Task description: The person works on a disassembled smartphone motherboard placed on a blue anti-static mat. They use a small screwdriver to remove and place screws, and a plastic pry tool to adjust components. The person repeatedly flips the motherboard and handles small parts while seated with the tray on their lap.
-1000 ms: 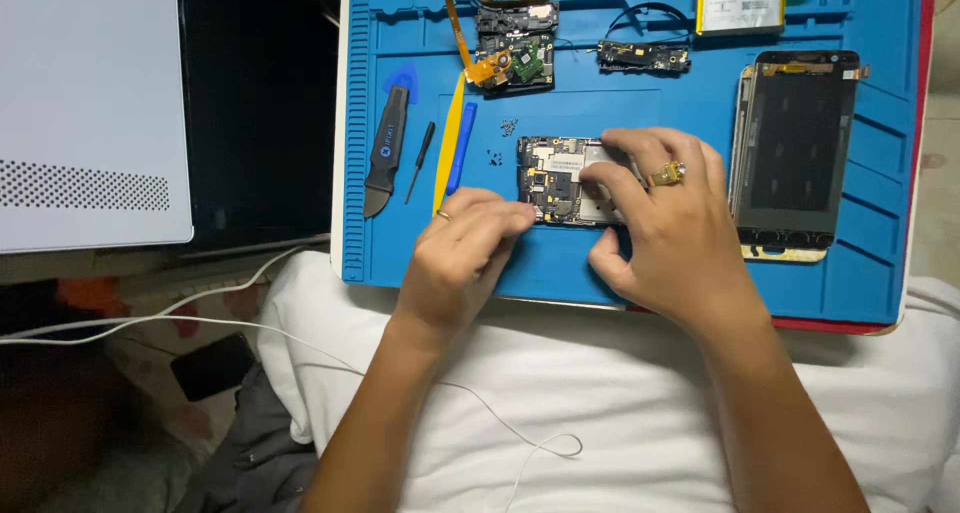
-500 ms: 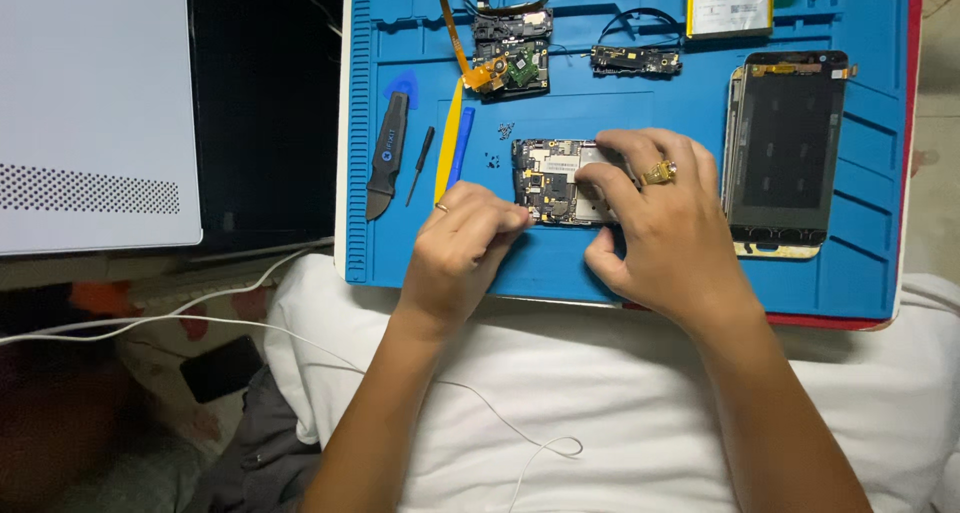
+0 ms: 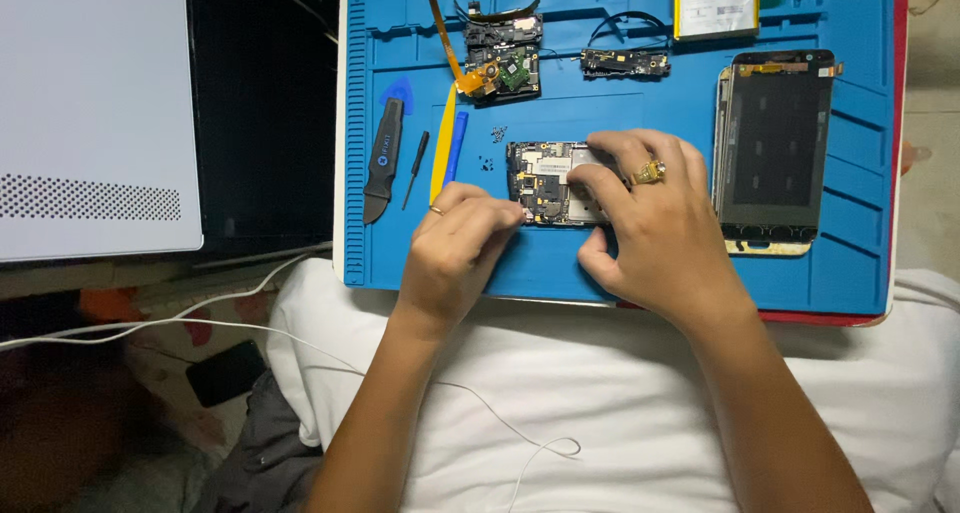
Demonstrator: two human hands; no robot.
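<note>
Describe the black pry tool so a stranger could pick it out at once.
Start at the blue mat and go to its left edge. The black pry tool lies there, left of the thin black screwdriver and the yellow and blue spudgers. It is the widest and darkest of them, with a flat, curved tip.

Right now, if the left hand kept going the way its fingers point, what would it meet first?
The left hand points up-right at the circuit board; its fingertips seem to touch the board's left edge already, though depth is unclear.
</note>
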